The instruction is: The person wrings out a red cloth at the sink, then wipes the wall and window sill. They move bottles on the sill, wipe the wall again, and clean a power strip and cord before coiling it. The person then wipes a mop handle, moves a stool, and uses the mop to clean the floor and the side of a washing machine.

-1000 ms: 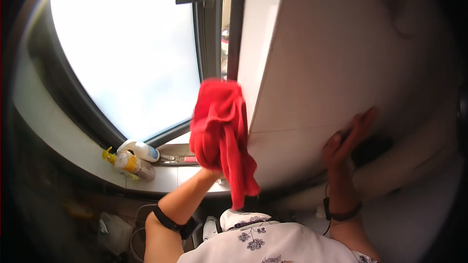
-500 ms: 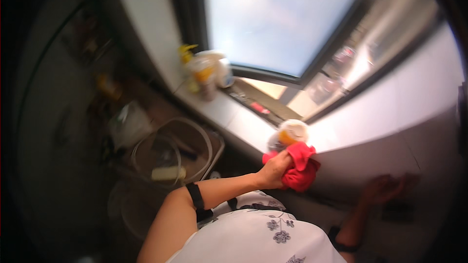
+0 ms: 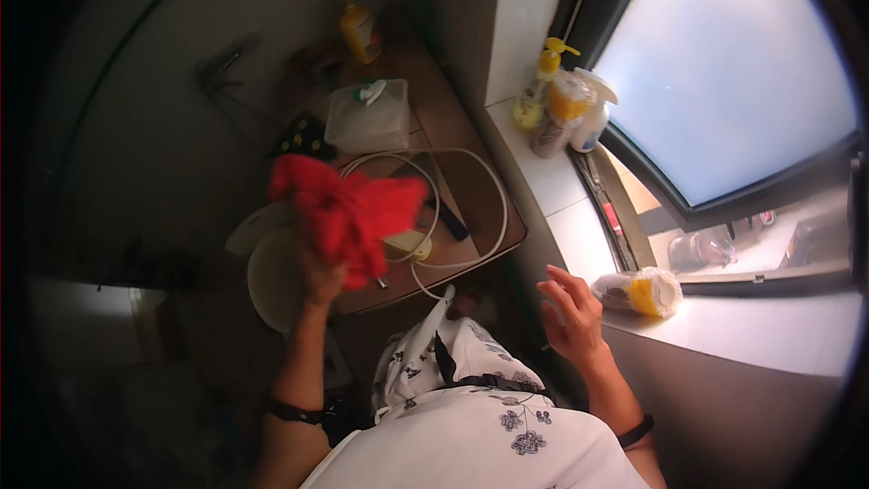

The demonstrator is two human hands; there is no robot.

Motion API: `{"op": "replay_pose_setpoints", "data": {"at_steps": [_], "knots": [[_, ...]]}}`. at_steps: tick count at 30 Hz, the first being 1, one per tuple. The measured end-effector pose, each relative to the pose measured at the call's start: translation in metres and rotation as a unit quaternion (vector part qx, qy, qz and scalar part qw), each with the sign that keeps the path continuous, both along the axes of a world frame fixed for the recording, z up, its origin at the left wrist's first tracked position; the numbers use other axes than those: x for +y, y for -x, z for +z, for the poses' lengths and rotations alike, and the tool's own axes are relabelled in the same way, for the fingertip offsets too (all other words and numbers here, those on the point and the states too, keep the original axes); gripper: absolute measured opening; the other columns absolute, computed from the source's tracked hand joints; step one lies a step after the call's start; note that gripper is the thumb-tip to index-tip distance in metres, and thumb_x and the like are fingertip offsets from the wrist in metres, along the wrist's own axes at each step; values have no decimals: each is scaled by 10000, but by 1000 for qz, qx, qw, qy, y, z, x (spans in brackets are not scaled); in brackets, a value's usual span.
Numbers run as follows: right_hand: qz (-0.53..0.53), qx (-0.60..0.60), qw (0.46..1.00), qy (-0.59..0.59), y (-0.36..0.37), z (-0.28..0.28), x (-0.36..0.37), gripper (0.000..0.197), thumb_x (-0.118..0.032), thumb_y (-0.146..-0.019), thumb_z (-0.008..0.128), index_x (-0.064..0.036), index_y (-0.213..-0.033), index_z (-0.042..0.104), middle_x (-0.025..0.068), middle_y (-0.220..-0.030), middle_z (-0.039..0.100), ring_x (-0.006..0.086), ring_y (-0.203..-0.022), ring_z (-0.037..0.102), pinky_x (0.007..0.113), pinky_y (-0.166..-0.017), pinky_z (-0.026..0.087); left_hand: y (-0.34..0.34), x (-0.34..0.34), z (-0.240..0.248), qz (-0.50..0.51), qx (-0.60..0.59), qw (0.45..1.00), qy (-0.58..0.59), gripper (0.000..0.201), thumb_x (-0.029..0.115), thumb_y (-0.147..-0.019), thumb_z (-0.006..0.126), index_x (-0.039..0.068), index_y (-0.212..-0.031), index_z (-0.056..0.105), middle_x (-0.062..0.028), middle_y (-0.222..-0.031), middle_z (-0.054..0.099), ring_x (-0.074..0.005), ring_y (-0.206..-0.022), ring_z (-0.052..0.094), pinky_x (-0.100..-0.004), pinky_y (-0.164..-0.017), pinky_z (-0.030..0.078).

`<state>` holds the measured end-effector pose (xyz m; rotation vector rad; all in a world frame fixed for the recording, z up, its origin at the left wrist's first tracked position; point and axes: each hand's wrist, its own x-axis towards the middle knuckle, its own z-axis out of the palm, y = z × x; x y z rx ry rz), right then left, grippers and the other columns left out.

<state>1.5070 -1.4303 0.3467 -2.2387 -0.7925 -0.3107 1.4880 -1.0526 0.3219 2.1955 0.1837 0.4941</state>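
Note:
A bunched red cloth [image 3: 355, 217] is gripped in my left hand [image 3: 321, 282], raised on the left above a brown counter [image 3: 434, 118]. Motion blurs the hand a little, and the cloth covers most of its fingers. My right hand [image 3: 575, 319] is empty, its fingers apart, beside the white tiled window sill [image 3: 579, 235]. Close to those fingers lies a plastic-wrapped roll [image 3: 641, 292] with a yellow band, on its side on the sill. A white hose [image 3: 501, 208] lies coiled on the counter behind the cloth, near a pale yellow block [image 3: 412, 243].
Along the sill stand a yellow pump bottle [image 3: 529, 109], a second wrapped roll [image 3: 552, 134] and a white spray bottle [image 3: 593, 127], beside a tilted-open window [image 3: 733, 63]. The counter bears a clear plastic tub [image 3: 371, 127] and a yellow bottle [image 3: 360, 34]. A pale round basin [image 3: 272, 281] is at left.
My left hand has carried the red cloth from beside the roll on the sill leftward over the counter. My right hand has risen near the sill. The view has turned left.

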Motion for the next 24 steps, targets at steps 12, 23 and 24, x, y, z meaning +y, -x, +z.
{"op": "replay_pose_setpoints", "data": {"at_steps": [12,23,24], "knots": [[147,185,969,68,-35,-82,84,304,-68,-711,614,-77,-1012,579,84,-936,571,292,-895,566,367,-727,486,93,73,-80,192,24,953,233,524,112,-749,667,-4,-1217,460,-111,-1179,528,-249,-1094,501,-353,-945,372],[56,627,636,-446,-9,-80,115,499,-105,-718,692,-6,-1167,497,68,-1083,585,179,-1006,562,317,-909,423,16,-92,-46,-273,66,927,250,725,110,-685,717,23,-1304,349,-171,-1351,334,-251,-1253,357,-346,-1025,288],[61,614,637,-462,-10,-78,105,494,-91,-711,678,-5,-1163,499,69,-1079,586,177,-1001,565,318,-903,428,12,-85,-50,-268,110,882,371,610,173,-703,722,47,-1242,465,-153,-1320,417,-225,-1219,397,-337,-1008,305]]}}
